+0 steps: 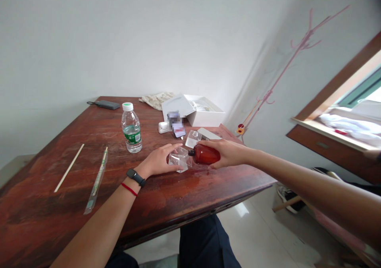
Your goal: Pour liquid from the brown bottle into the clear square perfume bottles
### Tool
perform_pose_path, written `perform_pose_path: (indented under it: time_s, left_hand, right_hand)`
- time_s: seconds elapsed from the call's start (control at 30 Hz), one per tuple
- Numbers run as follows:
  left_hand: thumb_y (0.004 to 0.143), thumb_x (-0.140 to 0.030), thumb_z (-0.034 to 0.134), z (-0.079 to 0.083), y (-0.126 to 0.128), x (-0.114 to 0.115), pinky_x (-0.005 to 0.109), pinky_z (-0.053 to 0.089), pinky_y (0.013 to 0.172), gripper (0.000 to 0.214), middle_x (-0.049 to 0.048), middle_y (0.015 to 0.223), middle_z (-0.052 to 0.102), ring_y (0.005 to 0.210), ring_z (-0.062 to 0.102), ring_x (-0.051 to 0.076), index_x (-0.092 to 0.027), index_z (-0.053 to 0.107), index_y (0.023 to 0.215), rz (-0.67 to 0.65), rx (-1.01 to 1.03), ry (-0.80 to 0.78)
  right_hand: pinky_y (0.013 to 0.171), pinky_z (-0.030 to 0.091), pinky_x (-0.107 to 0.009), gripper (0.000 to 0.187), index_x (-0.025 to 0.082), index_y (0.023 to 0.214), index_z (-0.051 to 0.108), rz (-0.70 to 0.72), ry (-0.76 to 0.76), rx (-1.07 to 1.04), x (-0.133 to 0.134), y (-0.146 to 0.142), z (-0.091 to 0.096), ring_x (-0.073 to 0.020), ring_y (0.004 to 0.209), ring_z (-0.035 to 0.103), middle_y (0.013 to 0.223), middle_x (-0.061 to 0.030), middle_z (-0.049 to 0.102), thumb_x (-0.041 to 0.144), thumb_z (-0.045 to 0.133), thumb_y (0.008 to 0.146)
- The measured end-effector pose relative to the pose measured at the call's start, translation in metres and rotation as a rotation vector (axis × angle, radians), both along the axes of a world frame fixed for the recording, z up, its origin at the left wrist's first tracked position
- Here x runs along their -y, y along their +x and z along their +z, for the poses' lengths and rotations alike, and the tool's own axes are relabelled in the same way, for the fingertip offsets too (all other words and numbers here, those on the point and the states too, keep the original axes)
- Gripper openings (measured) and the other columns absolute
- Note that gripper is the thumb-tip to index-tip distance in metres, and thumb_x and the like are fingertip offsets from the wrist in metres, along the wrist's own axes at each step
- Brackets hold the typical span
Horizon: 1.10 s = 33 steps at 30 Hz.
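My left hand is wrapped round a clear, angular container at the table's near right part. In my right hand is a reddish-brown bottle, tipped on its side. Its dark neck points left, right at the edge of the clear container. Whether any liquid is flowing I cannot tell. Just behind the bottle lies a clear, square lid-like piece with a knob. Small wet-looking spots show on the wood below my hands.
On the wooden table stands a water bottle. To its left are a bare stick and wrapped chopsticks. Behind lie a power bank, cloth, white box, earbud case and phone.
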<state>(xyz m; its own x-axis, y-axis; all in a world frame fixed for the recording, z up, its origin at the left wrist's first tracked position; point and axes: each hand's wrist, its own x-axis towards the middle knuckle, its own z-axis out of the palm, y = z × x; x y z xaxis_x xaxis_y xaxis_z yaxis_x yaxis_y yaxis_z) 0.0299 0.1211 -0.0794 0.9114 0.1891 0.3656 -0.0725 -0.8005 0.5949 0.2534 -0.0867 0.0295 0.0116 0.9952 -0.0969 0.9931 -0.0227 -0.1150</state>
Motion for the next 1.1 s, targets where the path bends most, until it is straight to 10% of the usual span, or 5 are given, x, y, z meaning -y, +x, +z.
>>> perform_pose_path:
  time_s: [1.1]
  left_hand:
    - [0.081,-0.05,0.087,0.0023,-0.0006,0.0,0.042,0.054,0.104,0.089,0.0114,0.134,0.069,0.118,0.07,0.031,-0.025,0.049,0.157,-0.008,-0.016,-0.004]
  right_hand:
    - [0.106,0.051,-0.048,0.097,0.021,0.162,0.045,0.012,-0.013,0.02,0.0,-0.0013,0.0027,-0.039,0.125,0.068,0.142,-0.017,0.07,0.046,0.084,0.076]
